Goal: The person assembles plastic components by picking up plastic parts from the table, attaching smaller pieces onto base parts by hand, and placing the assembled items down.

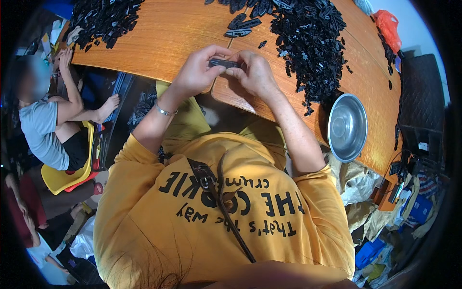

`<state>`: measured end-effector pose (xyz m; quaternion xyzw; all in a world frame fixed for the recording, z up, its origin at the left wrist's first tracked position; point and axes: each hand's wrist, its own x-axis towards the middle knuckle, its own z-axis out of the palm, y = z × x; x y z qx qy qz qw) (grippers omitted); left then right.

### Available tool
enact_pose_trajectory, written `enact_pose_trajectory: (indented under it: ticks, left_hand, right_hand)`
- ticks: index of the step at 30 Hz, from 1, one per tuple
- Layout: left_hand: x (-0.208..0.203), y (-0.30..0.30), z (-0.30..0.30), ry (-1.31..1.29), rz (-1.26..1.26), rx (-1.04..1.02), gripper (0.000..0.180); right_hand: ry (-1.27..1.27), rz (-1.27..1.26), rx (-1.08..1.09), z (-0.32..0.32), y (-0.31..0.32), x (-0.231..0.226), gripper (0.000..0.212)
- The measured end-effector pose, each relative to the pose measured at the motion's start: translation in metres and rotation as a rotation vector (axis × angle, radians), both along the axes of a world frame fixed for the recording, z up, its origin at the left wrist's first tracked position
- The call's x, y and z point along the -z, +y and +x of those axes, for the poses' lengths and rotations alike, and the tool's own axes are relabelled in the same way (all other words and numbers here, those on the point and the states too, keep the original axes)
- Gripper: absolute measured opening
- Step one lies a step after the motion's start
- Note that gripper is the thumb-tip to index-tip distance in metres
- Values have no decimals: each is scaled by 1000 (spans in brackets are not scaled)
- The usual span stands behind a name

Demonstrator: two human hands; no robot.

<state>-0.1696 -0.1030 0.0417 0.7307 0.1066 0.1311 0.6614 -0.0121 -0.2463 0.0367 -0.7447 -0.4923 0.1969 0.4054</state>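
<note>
Over near edge of orange-brown wooden table [144, 53]: small dark oblong plastic piece [224, 63], fingers of left hand [198, 70] and right hand [256, 73] clamped on opposite ends, probably for steadiness. On table's right side, heap of small black plastic parts [308, 50], seemingly for easy reach.

The held piece [224, 63] looks black (maybe dark grey, it's hard to see); the table [139, 53] is orange-brown; the bowl [347, 127] silver; the shirt [137, 202] yellow with black letters [285, 206].

Fingers [215, 72] flanked a part [223, 63] above the worktop [139, 50]; rightward lay one heap [310, 43] and a bowl [346, 127], far left another heap [103, 21].
</note>
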Motion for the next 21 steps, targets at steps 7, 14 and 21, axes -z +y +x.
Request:
enact_pose_trajectory:
  ticks: [7, 14, 21]
  left_hand:
    - [-5, 17, -77, 140, 66, -100, 42]
    - [-55, 66, -149, 536, 997, -134, 20]
    - [-12, 38, 36, -20, 1103, -335, 26]
  right_hand:
    - [192, 21, -183, -1, 6, 11, 20]
    - [-639, -173, 128, 85, -4, -4, 20]
    - [-706, -214, -57, 97, 12, 0, 15]
